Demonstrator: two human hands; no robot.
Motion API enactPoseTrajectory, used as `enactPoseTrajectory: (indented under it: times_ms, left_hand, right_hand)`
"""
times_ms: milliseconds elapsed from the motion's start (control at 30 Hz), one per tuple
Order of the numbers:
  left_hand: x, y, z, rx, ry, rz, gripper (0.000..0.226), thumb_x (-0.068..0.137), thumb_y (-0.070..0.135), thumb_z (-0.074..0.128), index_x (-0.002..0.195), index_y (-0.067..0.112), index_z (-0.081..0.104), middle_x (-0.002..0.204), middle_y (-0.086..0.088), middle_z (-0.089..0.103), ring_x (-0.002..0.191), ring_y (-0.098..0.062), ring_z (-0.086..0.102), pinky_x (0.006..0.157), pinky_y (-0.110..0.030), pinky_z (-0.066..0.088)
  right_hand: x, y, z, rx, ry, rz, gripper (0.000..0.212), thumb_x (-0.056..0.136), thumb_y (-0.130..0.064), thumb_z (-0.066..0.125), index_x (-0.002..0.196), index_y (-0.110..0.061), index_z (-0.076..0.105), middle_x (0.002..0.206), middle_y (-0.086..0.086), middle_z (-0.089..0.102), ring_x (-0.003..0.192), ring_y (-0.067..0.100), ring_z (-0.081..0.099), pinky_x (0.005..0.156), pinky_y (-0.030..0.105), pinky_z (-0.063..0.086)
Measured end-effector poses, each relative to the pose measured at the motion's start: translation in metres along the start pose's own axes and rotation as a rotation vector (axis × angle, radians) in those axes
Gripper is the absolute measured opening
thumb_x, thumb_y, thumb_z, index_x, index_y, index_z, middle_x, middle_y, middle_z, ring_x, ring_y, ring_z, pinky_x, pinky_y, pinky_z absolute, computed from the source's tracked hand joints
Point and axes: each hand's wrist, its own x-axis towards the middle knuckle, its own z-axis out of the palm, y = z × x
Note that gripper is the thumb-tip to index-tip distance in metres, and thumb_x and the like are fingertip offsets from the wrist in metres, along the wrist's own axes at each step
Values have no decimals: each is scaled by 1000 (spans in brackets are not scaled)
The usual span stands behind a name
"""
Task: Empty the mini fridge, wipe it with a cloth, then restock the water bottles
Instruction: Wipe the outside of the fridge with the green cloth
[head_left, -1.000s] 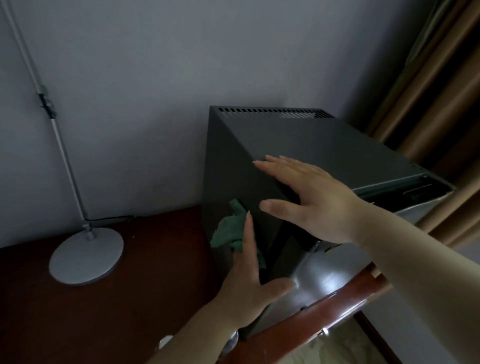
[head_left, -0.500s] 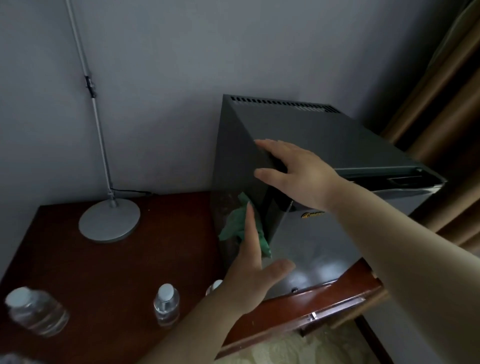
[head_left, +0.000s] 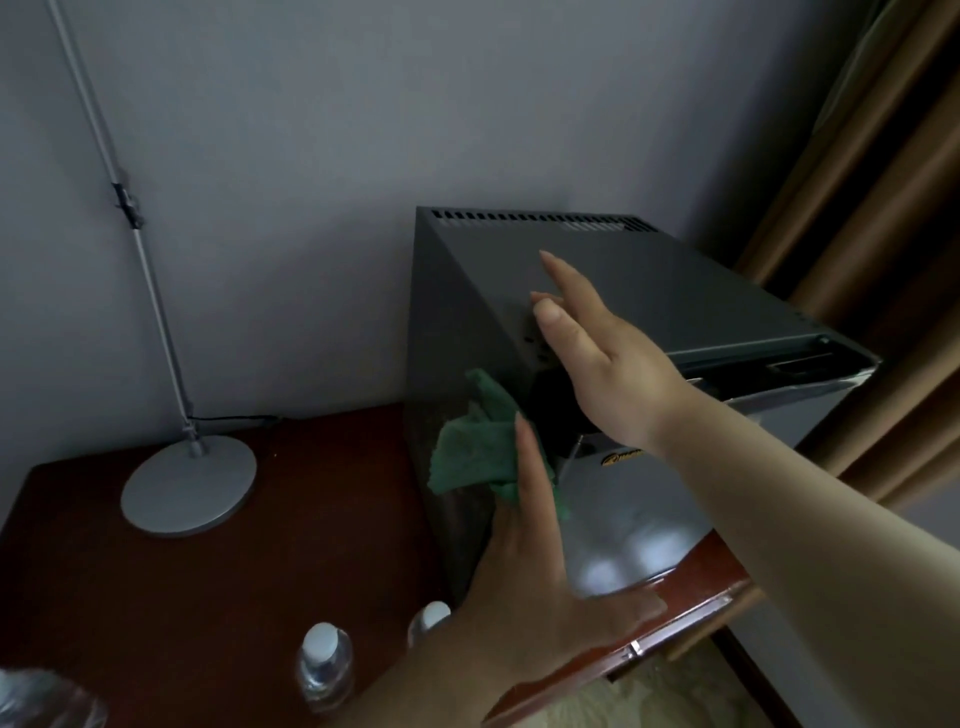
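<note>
Head view, left to right; lamp base (head_left: 189, 484) sits far left on the dark wood bench (head_left: 218, 587), its pole rising up the wall; water bottles stand at the near left edge, one blurred at the corner (head_left: 44, 699), one capped bottle (head_left: 324, 665) clear of the fridge, a third cap (head_left: 428, 618) half hidden behind the left wrist; judged light, thin-walled, smooth plastic, likely to dent under a hard squeeze; best taken round the body below the shoulder, not by the cap.

Left hand (head_left: 540, 587) flat and spread, fingers extended, pressing the green cloth (head_left: 475, 457) against the fridge's left front corner; cloth is soft, bunched, limp; it will slide and fold unless pinned under the palm; thumb stuck out wide to the right.

Mini fridge (head_left: 649, 291) stands at the right end of the bench, against the wall; grey metal box, rigid, looks heavy enough to stay put under wiping, though its smooth skin may let it skid; door appears ajar at the top corner, dark gap showing.

Right hand (head_left: 602, 358) open, fingers straight and together, holding nothing, hovering at or just touching the top left edge; contact cannot be told; curtain (head_left: 883, 234) hangs far right.
</note>
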Motion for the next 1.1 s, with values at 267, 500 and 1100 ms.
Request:
enactPoseTrajectory:
  times_ms: [267,500,1100]
  left_hand:
    - [-14,-25,12,-146,64,-155,133,60,81,73,140,62,-31,163,26,-7,147,13,3,123,-39,19]
    - [-38,-74,28,-303,54,-349,133,65,71,80,149,55,-22,164,19,19,146,7,24,121,-34,26]
    - [-59,-93,52,-277,133,-521,152,47,92,69,154,39,-25,167,7,-9,141,0,1,114,-31,13]
  right_hand:
    - [-2,-1,1,-123,-19,-32,64,100,-64,34,157,-41,16,153,-7,47,136,14,47,99,30,37]
    - [-11,-3,1,-240,-45,-69,71,95,-68,42,156,-36,23,148,-7,51,132,18,51,97,35,43]
    - [-96,15,21,-747,-9,-335,88,89,-70,46,160,-33,9,168,6,8,155,29,-6,126,49,4]
